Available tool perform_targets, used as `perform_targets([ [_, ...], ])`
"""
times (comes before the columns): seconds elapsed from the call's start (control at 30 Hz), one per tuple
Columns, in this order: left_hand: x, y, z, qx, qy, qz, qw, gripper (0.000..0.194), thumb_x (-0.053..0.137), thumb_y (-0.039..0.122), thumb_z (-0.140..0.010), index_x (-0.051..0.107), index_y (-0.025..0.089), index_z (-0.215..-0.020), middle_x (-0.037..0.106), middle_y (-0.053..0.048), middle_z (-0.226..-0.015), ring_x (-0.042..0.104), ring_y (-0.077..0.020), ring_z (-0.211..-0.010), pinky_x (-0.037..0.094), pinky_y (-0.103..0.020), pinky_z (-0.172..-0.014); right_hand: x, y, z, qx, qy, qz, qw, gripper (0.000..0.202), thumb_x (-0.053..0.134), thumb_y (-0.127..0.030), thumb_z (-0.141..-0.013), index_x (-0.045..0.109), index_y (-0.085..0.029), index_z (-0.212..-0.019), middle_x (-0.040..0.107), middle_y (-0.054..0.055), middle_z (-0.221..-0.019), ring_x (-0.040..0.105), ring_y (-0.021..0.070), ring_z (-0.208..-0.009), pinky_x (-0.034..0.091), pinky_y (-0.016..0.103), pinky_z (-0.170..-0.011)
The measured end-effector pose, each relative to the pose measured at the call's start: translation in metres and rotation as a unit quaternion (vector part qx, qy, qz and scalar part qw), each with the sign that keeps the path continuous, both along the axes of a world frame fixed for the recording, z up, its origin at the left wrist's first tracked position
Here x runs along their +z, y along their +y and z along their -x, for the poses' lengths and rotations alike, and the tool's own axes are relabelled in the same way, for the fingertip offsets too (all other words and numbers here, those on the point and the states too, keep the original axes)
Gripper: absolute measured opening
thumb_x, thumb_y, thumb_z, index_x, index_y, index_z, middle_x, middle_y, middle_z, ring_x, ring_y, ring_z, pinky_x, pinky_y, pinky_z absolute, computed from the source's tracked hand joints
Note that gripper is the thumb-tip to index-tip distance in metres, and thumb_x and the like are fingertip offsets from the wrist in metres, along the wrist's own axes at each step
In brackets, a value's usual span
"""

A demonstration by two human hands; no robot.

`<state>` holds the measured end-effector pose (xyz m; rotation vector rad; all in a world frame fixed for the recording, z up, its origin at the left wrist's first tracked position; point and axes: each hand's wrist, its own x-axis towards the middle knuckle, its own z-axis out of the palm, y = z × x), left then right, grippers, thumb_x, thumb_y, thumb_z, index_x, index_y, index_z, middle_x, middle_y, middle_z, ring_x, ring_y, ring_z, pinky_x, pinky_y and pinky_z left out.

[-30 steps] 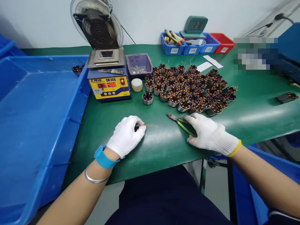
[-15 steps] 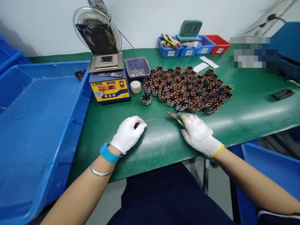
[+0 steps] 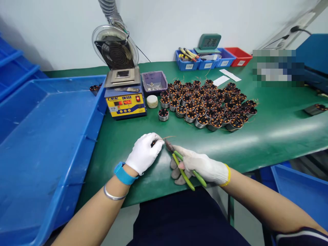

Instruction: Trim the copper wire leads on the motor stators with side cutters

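My left hand (image 3: 145, 153), in a white glove, is closed around a motor stator (image 3: 153, 142) that is mostly hidden by the fingers. A thin copper wire (image 3: 169, 137) sticks out from it to the right. My right hand (image 3: 196, 165), in a white glove with a yellow cuff, holds green-handled pliers (image 3: 183, 172). The pliers' jaws are beside the wire near my left fingertips; whether they touch it I cannot tell. Beyond my hands stand several metal-ringed stators (image 3: 201, 121) in a cluster, and a single one (image 3: 163, 114) sits at its left front.
A yellow-and-blue solder pot (image 3: 126, 106) with a raised round cover stands behind my left hand. A large blue tray (image 3: 46, 136) is at the left. Purple box (image 3: 154, 82), white round block (image 3: 152, 101), blue bins (image 3: 188, 65), red bin (image 3: 238, 57) and clock (image 3: 210, 41) are at the back.
My right hand has moved left and turned, bringing the pliers to the wire at my left hand; their handles are now spread. The camera view has shifted slightly.
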<state>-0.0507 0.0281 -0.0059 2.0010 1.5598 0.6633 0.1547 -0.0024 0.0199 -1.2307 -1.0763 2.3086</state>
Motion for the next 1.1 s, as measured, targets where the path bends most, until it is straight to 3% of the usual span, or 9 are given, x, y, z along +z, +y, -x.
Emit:
perform_targets([
  [0.43,-0.002,0.0,0.001,-0.007,0.018,-0.016,1.0,0.02,0.049,0.031,-0.091,0.065,0.022,-0.083,0.07,-0.004,-0.086,0.062,-0.023,-0.087,0.048,-0.037,-0.08,0.002,0.007,0.007,0.015,-0.022,-0.048,0.998,0.075,0.059,-0.015,-0.073,0.04,-0.029,-0.145,0.053,-0.005,-0.083,0.062,0.0097,-0.067,0.059,0.029,-0.066],
  [0.63,0.003,0.0,0.001,-0.005,0.001,-0.005,1.0,0.019,0.052,0.031,-0.09,0.066,0.022,-0.083,0.07,-0.004,-0.086,0.063,-0.0228,-0.087,0.049,-0.037,-0.08,0.004,0.016,0.001,0.087,-0.078,-0.12,0.986,0.07,0.055,-0.021,-0.076,0.041,-0.026,-0.144,0.053,-0.005,-0.078,0.053,0.0101,-0.059,0.056,0.03,-0.06],
  [0.7,0.008,0.0,0.004,0.014,-0.032,0.0,0.999,0.021,0.052,0.036,-0.091,0.066,0.021,-0.085,0.072,-0.003,-0.087,0.066,-0.0217,-0.086,0.051,-0.036,-0.08,0.008,0.016,-0.004,0.134,-0.192,-0.228,0.945,0.069,0.054,-0.024,-0.079,0.042,-0.026,-0.146,0.062,0.001,-0.087,0.059,0.015,-0.068,0.056,0.033,-0.066],
  [0.73,0.01,0.001,0.007,0.035,-0.07,0.0,0.997,0.024,0.052,0.04,-0.092,0.066,0.021,-0.088,0.073,-0.003,-0.089,0.067,-0.0213,-0.088,0.052,-0.035,-0.082,0.01,0.015,-0.007,0.155,-0.264,-0.304,0.902,0.068,0.054,-0.026,-0.08,0.043,-0.026,-0.147,0.065,0.004,-0.095,0.063,0.0185,-0.076,0.055,0.035,-0.07],
  [0.83,0.011,0.008,0.017,0.129,-0.239,-0.012,0.963,0.037,0.05,0.053,-0.093,0.065,0.018,-0.095,0.074,-0.007,-0.1,0.07,-0.022,-0.098,0.054,-0.036,-0.09,0.015,0.012,-0.011,0.196,-0.454,-0.492,0.717,0.06,0.056,-0.031,-0.084,0.05,-0.023,-0.143,0.065,0.013,-0.113,0.065,0.0288,-0.096,0.051,0.041,-0.079],
  [0.9,0.006,0.015,0.022,0.18,-0.311,-0.003,0.933,0.046,0.05,0.06,-0.091,0.065,0.017,-0.098,0.075,-0.01,-0.104,0.071,-0.0229,-0.102,0.054,-0.037,-0.092,0.013,0.013,-0.006,0.208,-0.496,-0.562,0.628,0.054,0.057,-0.035,-0.085,0.055,-0.019,-0.136,0.064,0.015,-0.111,0.064,0.0324,-0.098,0.049,0.044,-0.08],
  [0.97,-0.001,0.021,0.024,0.216,-0.324,0.021,0.921,0.052,0.051,0.065,-0.088,0.066,0.016,-0.099,0.075,-0.011,-0.104,0.072,-0.0233,-0.1,0.056,-0.038,-0.091,0.009,0.017,0.008,0.187,-0.477,-0.617,0.597,0.059,0.062,-0.043,-0.083,0.055,-0.015,-0.135,0.062,0.017,-0.115,0.061,0.0338,-0.102,0.048,0.046,-0.084],
  [1.07,-0.004,0.025,0.021,0.232,-0.307,0.016,0.923,0.055,0.057,0.067,-0.082,0.065,0.015,-0.098,0.075,-0.013,-0.104,0.072,-0.0262,-0.101,0.056,-0.043,-0.093,0.002,0.027,0.042,0.154,-0.393,-0.683,0.596,0.078,0.069,-0.056,-0.077,0.047,-0.016,-0.14,0.06,0.016,-0.124,0.059,0.0318,-0.108,0.048,0.045,-0.087],
  [1.1,-0.002,0.025,0.019,0.234,-0.303,0.012,0.924,0.056,0.059,0.067,-0.079,0.065,0.014,-0.098,0.074,-0.014,-0.104,0.072,-0.0281,-0.102,0.055,-0.047,-0.095,0.001,0.031,0.052,0.183,-0.363,-0.698,0.59,0.071,0.067,-0.058,-0.079,0.05,-0.019,-0.136,0.063,0.013,-0.119,0.062,0.0298,-0.101,0.05,0.043,-0.081],
])
